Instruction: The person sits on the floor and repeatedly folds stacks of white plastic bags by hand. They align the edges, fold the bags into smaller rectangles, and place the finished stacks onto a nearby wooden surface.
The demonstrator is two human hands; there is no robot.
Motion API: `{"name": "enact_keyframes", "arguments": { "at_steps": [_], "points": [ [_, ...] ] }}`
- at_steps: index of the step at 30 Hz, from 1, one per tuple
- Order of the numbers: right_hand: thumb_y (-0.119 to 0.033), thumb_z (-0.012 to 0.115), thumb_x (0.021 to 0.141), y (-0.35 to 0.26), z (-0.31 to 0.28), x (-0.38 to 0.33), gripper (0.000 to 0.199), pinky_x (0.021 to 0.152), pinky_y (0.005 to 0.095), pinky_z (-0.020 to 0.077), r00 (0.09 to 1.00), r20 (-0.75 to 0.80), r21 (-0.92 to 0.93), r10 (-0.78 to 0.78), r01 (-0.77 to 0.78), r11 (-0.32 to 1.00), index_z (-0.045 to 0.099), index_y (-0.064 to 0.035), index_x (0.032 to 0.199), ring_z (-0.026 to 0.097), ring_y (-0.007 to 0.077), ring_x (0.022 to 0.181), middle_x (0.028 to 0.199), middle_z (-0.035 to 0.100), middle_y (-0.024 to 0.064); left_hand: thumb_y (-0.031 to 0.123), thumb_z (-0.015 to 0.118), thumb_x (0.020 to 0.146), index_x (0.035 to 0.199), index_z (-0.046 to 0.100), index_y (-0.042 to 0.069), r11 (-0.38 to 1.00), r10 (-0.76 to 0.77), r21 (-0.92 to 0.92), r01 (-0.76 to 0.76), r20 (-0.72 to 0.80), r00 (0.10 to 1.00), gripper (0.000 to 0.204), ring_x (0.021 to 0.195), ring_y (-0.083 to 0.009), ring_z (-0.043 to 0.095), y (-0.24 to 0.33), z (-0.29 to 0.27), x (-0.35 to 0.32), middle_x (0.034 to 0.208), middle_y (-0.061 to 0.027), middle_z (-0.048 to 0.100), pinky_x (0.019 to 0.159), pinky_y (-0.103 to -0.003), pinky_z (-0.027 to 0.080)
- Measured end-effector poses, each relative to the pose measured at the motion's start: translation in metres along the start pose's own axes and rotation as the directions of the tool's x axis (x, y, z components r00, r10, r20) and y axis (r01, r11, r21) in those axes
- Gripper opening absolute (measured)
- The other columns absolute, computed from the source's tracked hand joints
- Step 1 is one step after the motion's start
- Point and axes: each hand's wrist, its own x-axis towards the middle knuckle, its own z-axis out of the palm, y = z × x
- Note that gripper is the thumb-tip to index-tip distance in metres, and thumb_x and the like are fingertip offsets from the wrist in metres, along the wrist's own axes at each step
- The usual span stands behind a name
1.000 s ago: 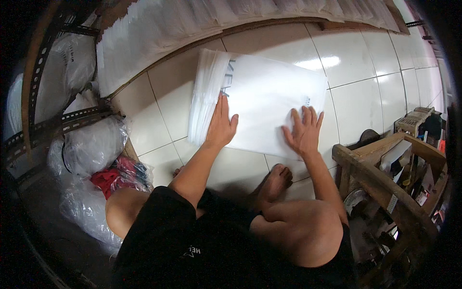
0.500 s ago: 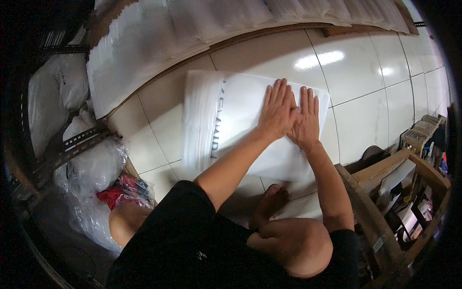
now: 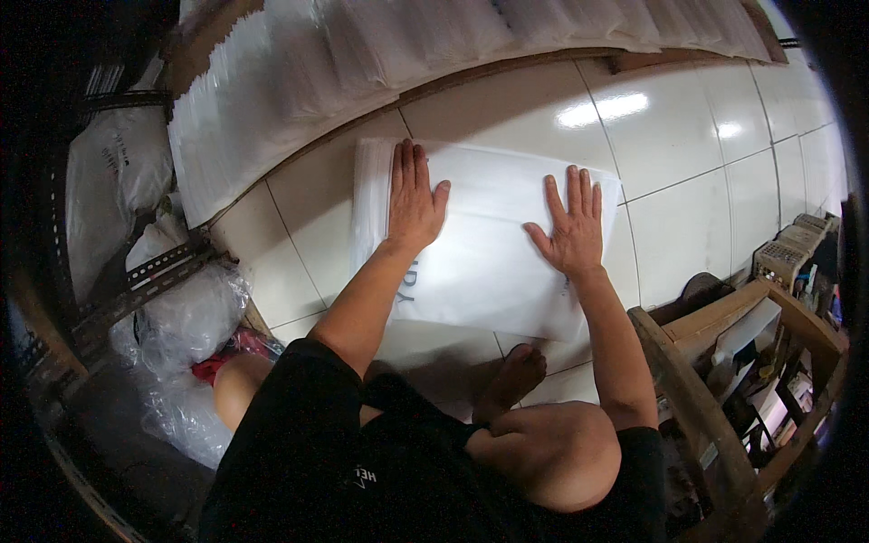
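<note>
A stack of white, slightly translucent plastic bags lies flat on the tiled floor in front of me. Dark printing runs along its left part, partly covered by my left arm. My left hand presses flat near the stack's left edge, its fingers together and pointing away from me, the thumb apart. On the right part of the stack rests my right hand, palm down with the fingers spread. Neither hand grips anything. The layered edges of the bags show at the left side of the stack.
A long row of stacked clear plastic bags lines the far side on a brown board. At left stand a perforated metal rack and clear plastic bundles. A wooden frame and a beige plastic basket are at right. My bare foot is just below the stack.
My left hand has slid left, from beside my right hand to the stack's left edge. My right hand stays in nearly the same place, its fingers now more spread. The stack's left edge looks less fanned out.
</note>
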Motion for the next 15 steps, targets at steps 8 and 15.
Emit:
{"name": "enact_keyframes", "arguments": {
  "at_steps": [8,15],
  "points": [
    [-0.028,0.068,0.087,-0.004,-0.017,-0.045,0.073,0.113,0.0507,0.0284,0.838,-0.288,0.337,0.464,-0.365,0.868,0.036,0.004,0.144,0.035,0.0457,0.134,0.144,0.036,0.0302,0.023,0.061,0.086,0.151,0.021,-0.003,0.819,0.03,0.55,-0.162,0.241,0.97,0.081,0.147,-0.0386,0.015,0.014,-0.085,0.004,0.159,-0.0215,0.017,0.121,-0.049,0.014],
    [-0.027,0.07,0.081,-0.005,-0.023,-0.099,0.07,0.103,0.047,0.0395,0.596,0.249,0.377,0.764,-0.786,0.49,0.041,0.0061,0.136,0.047,0.042,0.118,0.127,0.048,0.0288,0.022,0.067,0.072,0.152,0.015,-0.002,0.836,-0.501,-0.152,0.527,0.177,0.847,0.098,0.132,-0.0468,0.04,-0.058,-0.064,-0.005,0.144,-0.0286,0.04,0.109,-0.049,0.038]
  ]
}}
